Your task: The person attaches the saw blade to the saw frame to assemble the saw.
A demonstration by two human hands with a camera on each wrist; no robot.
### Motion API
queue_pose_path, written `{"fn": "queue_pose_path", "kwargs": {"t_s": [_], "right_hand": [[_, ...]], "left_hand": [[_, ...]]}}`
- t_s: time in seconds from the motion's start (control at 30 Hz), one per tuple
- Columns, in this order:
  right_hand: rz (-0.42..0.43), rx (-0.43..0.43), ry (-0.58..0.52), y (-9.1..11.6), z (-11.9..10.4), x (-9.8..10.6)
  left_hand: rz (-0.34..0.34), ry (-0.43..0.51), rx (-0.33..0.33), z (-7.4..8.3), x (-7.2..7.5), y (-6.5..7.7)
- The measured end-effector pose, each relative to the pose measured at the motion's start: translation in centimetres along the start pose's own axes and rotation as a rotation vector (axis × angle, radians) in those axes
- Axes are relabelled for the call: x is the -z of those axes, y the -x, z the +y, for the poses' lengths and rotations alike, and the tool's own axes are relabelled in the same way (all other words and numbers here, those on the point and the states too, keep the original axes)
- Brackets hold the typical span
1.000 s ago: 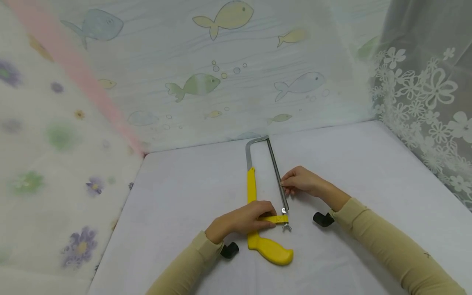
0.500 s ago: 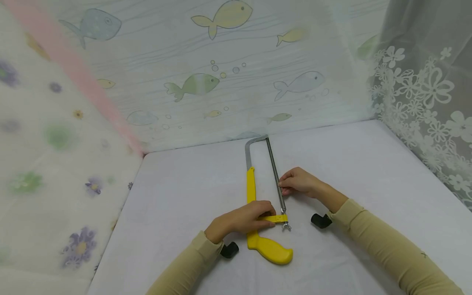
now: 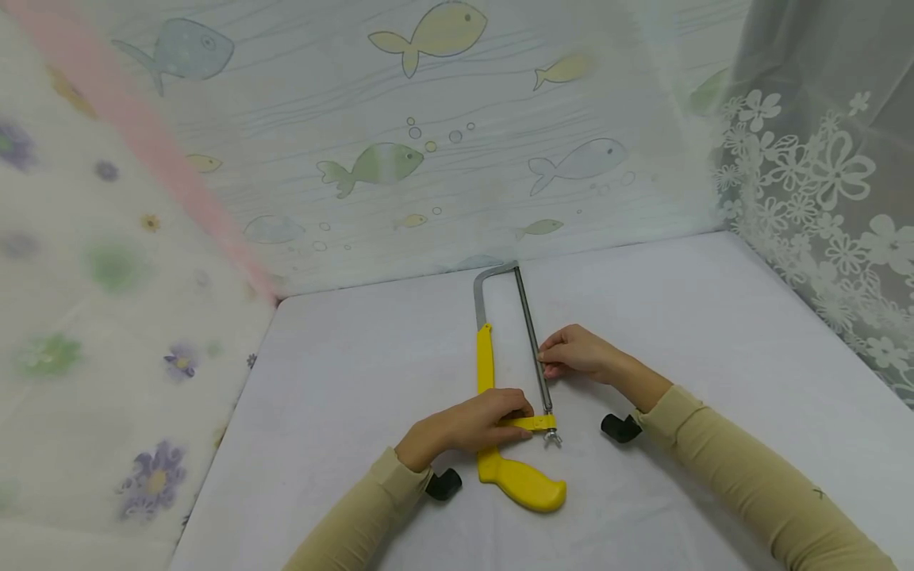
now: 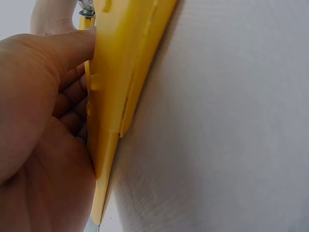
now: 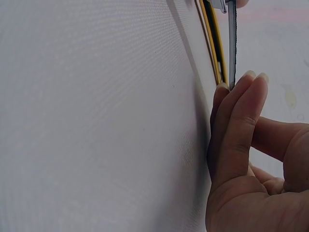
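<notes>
A hacksaw with a yellow grip [image 3: 528, 485] and a silver bow [image 3: 481, 295] lies on the white table. My left hand [image 3: 474, 416] holds its yellow lower crossbar [image 3: 540, 423], thumb on the near side and fingers on the far side. Close up in the left wrist view, the yellow frame [image 4: 113, 72] runs along the palm. My right hand [image 3: 581, 351] pinches the grey saw blade [image 3: 527, 309] below its middle, fingertips right at its edge. The blade's lower end meets the metal pin by the crossbar, and a wing nut [image 3: 553, 438] sticks out beneath.
White cloth covers the table [image 3: 343, 357]. A fish-print curtain [image 3: 457, 198] hangs along the back edge, a flowered one [image 3: 114, 333] on the left and a lace one [image 3: 842, 206] on the right. Black wrist-worn pieces [image 3: 620, 428] sit by both cuffs.
My right hand has shifted slightly left with the blade, bringing its lower end from beside the metal pin into line with it. The left hand keeps its hold on the crossbar.
</notes>
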State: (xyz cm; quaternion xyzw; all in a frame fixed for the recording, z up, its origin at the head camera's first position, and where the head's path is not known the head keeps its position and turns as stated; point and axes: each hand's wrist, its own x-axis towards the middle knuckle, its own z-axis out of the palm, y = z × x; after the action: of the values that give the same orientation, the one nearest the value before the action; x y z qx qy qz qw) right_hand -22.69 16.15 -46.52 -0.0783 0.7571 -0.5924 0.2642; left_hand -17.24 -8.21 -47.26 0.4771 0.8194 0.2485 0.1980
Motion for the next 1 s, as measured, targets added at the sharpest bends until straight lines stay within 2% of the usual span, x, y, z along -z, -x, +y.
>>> {"fn": "queue_pose_path", "kwargs": {"t_s": [0.53, 1.0], "right_hand": [[-0.013, 0.0, 0.002, -0.06, -0.03, 0.13], [-0.024, 0.043, 0.021, -0.14, 0.13, 0.07]], "left_hand": [[0.008, 0.006, -0.006, 0.0, -0.06, 0.04], [0.025, 0.008, -0.019, -0.39, -0.13, 0.0]]}}
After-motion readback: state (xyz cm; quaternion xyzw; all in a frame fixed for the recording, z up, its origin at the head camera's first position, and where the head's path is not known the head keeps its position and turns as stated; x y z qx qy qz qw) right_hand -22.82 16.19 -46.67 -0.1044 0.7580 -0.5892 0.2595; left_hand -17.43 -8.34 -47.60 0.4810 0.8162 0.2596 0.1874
